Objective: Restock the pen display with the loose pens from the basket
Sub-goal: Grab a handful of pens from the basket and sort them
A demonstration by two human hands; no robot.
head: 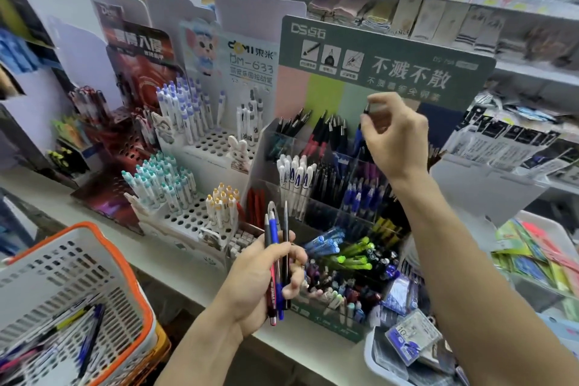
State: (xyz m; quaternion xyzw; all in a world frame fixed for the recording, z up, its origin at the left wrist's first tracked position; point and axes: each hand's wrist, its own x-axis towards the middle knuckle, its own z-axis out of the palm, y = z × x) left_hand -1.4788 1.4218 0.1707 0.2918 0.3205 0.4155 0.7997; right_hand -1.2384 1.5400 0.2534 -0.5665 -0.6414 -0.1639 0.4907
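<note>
My right hand [397, 138] pinches a dark pen [366, 110] by its top, over the display's [369, 72] back-right slot w/ blue pens. I'd lower it straight, tip first. Left hand [266, 279] grips spare pens [277, 260]; more in basket [103, 247] beside counter [175, 263].

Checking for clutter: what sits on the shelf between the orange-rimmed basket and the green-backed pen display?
In the head view, white perforated pen stands with teal-capped and yellow-capped pens stand between the basket and the display.

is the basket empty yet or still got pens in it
Not empty. Several loose pens lie on the bottom of the orange-rimmed basket, and the left hand holds a few more.
</note>
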